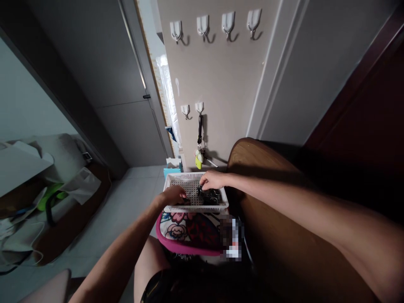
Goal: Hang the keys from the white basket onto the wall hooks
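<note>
A white perforated plastic basket (186, 177) rests on a floral cushion with a pink rim (186, 235) in front of me. My left hand (173, 196) rests on the basket's front left edge with fingers curled over it. My right hand (213, 180) reaches into the basket from the right, fingers pinched on small dark objects (211, 197) heaped in the basket's right half. What exactly those dark pieces are I cannot make out.
A beige wall panel carries a row of white hooks (203, 26) up high and two lower hooks (192, 109); a black strap with a yellow-green charm (199, 158) hangs from one. A wooden tabletop (259, 168) lies to the right. Sofa and clutter (47, 189) stand left.
</note>
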`<state>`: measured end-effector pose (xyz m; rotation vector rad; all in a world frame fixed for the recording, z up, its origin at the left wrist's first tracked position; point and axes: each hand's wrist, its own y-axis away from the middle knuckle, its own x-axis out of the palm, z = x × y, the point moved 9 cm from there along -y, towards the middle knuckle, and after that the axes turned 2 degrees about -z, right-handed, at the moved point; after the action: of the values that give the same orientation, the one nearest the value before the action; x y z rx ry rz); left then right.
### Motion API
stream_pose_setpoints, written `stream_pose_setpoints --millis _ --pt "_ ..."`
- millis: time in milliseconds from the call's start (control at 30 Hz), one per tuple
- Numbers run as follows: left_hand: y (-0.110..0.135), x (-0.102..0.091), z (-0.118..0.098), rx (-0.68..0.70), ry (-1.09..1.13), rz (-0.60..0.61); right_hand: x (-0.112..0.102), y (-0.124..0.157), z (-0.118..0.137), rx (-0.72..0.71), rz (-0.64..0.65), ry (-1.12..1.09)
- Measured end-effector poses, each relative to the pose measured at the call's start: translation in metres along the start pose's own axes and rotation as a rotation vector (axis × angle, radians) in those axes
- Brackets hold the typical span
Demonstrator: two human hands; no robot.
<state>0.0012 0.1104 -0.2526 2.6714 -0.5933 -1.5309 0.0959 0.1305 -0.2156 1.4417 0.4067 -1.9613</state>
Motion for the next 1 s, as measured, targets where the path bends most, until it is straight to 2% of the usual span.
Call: stream_pose_setpoints --millis 167,267,367,567,633,700,833,900,1000 --pt "-0.003 0.007 -0.008 0.045 0.052 0.012 -0.010 0.001 -0.007 0.080 -0.111 0.134" --pt "-0.003 0.012 -0.011 0.048 0.091 0.024 -0.010 0.002 -0.009 0.090 -0.120 0.198" --pt "-0.001 0.015 -0.015 0.047 0.096 0.055 -0.008 0.001 -0.001 0.024 -0.132 0.176" --pt "0.001 0.018 -0.021 0.063 0.141 0.126 0.003 0.005 0.026 -0.213 -0.145 0.214" --pt "-0.001 0.012 -0.019 0.041 0.225 0.073 0.006 0.006 0.030 -0.246 -0.129 0.238" --pt "-0.005 0.001 -0.015 0.001 0.363 -0.037 0.005 0.006 0.030 -0.234 -0.130 0.240" --pt "-0.010 -0.016 -0.002 -0.123 0.731 -0.287 -0.010 0.006 0.027 -0.157 -0.237 0.117" --pt "-0.013 -0.011 -0.001 -0.168 0.928 -0.315 -0.016 0.006 0.024 -0.114 -0.290 0.005" --pt "-0.019 -0.001 -0.008 -0.176 1.172 -0.294 -0.017 0.004 0.019 -0.051 -0.321 -0.152"
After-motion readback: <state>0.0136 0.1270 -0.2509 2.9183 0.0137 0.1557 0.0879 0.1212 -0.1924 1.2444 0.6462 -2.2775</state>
